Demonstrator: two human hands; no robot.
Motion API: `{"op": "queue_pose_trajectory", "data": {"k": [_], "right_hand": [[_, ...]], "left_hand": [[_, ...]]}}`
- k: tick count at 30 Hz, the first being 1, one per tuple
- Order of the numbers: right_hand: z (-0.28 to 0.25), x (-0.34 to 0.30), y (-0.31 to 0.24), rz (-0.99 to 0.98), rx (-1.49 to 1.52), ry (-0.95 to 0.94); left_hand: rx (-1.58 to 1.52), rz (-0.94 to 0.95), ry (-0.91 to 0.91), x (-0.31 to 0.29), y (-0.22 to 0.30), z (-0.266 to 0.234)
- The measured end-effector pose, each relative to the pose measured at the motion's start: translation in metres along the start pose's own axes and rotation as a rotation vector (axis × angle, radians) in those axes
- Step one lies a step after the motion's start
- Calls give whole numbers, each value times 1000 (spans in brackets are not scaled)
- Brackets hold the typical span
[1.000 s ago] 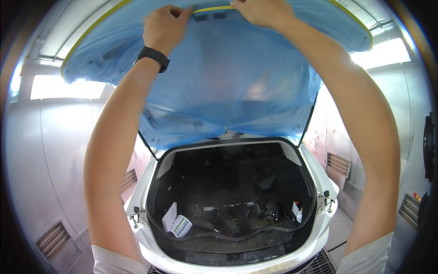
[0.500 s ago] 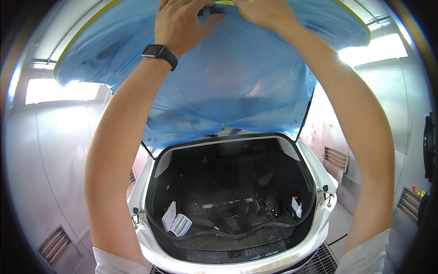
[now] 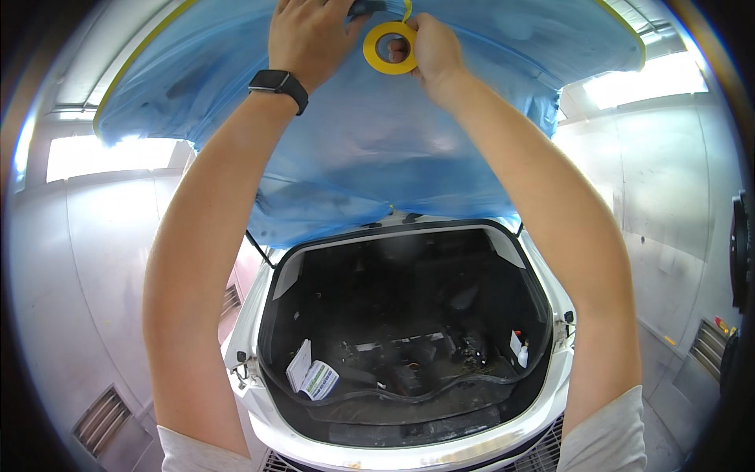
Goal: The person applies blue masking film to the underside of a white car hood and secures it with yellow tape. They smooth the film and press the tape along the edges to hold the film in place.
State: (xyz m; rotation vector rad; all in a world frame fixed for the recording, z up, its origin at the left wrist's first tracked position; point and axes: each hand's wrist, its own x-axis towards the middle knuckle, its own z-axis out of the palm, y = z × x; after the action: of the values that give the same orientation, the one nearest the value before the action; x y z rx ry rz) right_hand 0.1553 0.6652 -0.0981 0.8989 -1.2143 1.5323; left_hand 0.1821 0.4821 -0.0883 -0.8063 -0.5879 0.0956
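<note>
Blue masking film [image 3: 377, 149] covers the raised tailgate of a white car. My left hand [image 3: 309, 46], with a black watch on the wrist, rests against the film at the top, thumb apart from the fingers; the fingertips are partly cut off by the upper edge. In my right hand [image 3: 437, 53] is a roll of yellow masking tape [image 3: 372, 52], gripped at its right side with a finger showing through the core. A short strip of tape [image 3: 407, 10] runs up from the roll toward the film.
Below the tailgate gapes the dark boot [image 3: 377, 291], with a booklet [image 3: 318, 381] at its left and a small white bottle [image 3: 523, 356] at its right. Struts hold the tailgate at both sides. Pale panelled walls [image 3: 668, 181] stand around, with floor grating [image 3: 543, 452] under the bumper.
My right hand has come down and left, bringing the tape roll into full view. The left hand stays nearly in place, and the view has shifted slightly.
</note>
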Motion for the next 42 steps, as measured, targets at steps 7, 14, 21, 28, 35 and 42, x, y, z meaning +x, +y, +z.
{"op": "queue_pose_trajectory", "data": {"k": [7,14,21,28,35,42], "right_hand": [[1,0,19,-33,285,-51],[22,-25,0,103,415,-152],[30,-26,-7,164,254,-319],[14,-31,-39,-155,-1382,-192],[48,-28,-88,-1136,-1204,-448],[140,-3,-119,-925,-2114,-812]], "left_hand": [[-92,2,-66,-3,-2,-12],[97,15,128,-14,-2,-7],[-530,-1032,-184,-49,23,6],[-516,-1072,-270,-59,-2,-1],[-566,-1113,-10,-76,-16,-10],[-1102,-966,268,-76,-26,8]]}}
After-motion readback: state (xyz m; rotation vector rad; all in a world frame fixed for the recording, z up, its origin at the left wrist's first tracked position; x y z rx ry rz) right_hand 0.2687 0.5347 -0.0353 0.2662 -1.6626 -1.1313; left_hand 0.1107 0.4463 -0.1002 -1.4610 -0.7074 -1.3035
